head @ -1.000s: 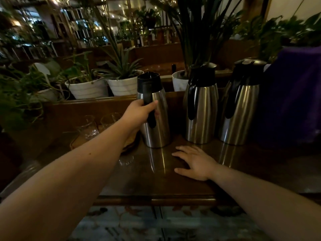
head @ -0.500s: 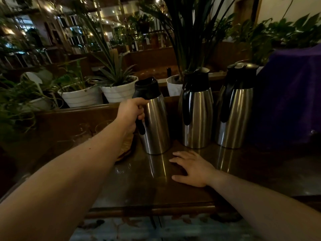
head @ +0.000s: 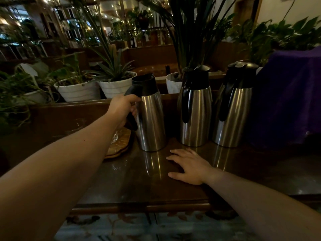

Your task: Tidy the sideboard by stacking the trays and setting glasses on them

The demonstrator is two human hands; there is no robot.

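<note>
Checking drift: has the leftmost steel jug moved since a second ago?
Yes. The leftmost jug, handle gripped by the left hand, has turned its handle leftward and now tilts, while the middle jug stands upright.

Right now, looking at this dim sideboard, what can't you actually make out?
All in the head view:
- The trays: mostly hidden behind the left forearm; how many are stacked cannot be told.
- The glass on them: only a sliver shows, and the dim light blurs it.
- What the purple cloth covers: hidden, and cut off by the right edge.
- The left hand's fingers around the leftmost jug's handle: mostly hidden.
</note>
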